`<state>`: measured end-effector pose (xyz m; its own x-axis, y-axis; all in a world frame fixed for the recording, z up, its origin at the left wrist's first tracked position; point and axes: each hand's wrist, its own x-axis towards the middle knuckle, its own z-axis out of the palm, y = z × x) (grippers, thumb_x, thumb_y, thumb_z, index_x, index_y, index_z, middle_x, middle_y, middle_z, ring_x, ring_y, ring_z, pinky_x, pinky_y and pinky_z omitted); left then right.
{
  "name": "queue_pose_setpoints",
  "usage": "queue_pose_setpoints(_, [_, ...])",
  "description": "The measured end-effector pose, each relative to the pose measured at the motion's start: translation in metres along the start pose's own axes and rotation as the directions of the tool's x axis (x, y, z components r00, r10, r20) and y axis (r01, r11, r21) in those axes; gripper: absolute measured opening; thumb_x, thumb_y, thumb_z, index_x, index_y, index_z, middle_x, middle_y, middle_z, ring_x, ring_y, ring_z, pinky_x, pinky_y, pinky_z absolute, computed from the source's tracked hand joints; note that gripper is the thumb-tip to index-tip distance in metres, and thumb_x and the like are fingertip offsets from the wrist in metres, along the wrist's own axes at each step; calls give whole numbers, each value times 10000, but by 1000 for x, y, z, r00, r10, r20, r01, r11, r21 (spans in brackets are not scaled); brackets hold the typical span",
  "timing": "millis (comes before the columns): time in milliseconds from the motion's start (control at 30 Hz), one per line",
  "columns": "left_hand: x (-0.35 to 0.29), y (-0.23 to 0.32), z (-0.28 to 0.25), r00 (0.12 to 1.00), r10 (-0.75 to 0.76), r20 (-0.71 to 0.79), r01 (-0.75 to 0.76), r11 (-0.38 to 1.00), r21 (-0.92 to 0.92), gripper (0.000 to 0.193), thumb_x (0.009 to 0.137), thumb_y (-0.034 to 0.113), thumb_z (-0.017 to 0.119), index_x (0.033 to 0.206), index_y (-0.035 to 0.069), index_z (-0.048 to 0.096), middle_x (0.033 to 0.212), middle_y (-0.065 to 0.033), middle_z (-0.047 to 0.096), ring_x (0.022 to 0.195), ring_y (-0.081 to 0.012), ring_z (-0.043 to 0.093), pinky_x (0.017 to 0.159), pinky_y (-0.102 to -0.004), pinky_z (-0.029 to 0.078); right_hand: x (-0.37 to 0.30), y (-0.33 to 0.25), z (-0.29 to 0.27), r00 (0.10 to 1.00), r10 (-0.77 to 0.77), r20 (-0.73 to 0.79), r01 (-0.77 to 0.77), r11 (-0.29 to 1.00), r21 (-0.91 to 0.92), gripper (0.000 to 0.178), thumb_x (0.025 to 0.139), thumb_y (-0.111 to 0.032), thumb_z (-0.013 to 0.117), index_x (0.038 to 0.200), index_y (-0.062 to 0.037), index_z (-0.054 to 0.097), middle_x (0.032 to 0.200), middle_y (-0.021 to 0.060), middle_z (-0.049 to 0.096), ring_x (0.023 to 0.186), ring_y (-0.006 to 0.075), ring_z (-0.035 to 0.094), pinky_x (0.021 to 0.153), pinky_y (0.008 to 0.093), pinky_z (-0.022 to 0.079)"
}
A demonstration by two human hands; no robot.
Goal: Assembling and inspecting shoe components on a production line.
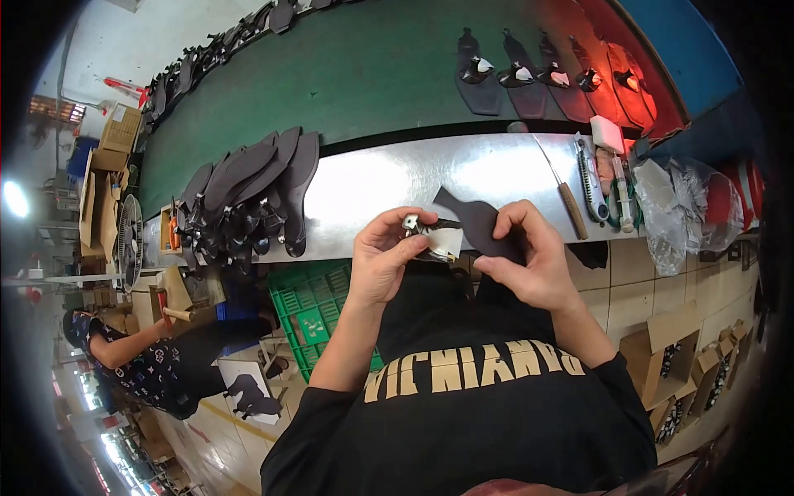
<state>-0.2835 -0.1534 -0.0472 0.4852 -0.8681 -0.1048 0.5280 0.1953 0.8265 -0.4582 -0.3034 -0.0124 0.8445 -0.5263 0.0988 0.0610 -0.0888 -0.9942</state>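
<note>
My left hand (380, 258) pinches a glossy black sandal strap (445, 240) with a white lining, just past the front edge of the metal worktop. Close beside it, my right hand (538, 263) grips a thin dark sandal sole (475, 218) between thumb and fingers. The sole's narrow end points up and left, and its lower part is hidden behind the right fingers. Strap and sole overlap in view; I cannot tell whether they are joined. A pile of dark soles with black straps (248, 178) lies on the worktop to the left.
Behind the metal worktop (372, 174) runs a green belt (364, 74), with several sandals under red light at right. An awl (569, 207), a box cutter (589, 178), a syringe (622, 198) and a plastic bag (674, 215) lie right. Another person (157, 364) works at left, near a green crate (310, 314).
</note>
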Motion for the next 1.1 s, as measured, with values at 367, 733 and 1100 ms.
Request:
queue_pose_setpoints(367, [-8,1,0,994,109,6,-109,994,8,334,791,-72,669,1122,-55,628,1144,-188,652,974,-195,661,813,-299,573,-13,5,9,976,-218,15,216,952,-217,424,730,-29,729,1148,-26,653,934,101,696,768,204,631,715,285,479])
queue_pose_setpoints(733, [-8,0,2,995,98,14,-99,994,44,327,776,-79,671,1100,-47,643,1127,-187,659,950,-186,664,788,-290,575,-15,10,8,981,-196,18,196,964,-179,410,739,-40,717,1143,-15,651,959,118,698,810,216,649,752,299,485])
queue_pose_setpoints(1100, [-10,-2,-3,984,165,65,-174,971,164,332,760,-79,701,1088,-39,663,1145,-184,651,961,-185,654,788,-277,562,-11,7,5,971,-229,63,237,942,-239,403,744,-21,699,1143,-10,649,978,125,698,827,233,655,755,306,493])
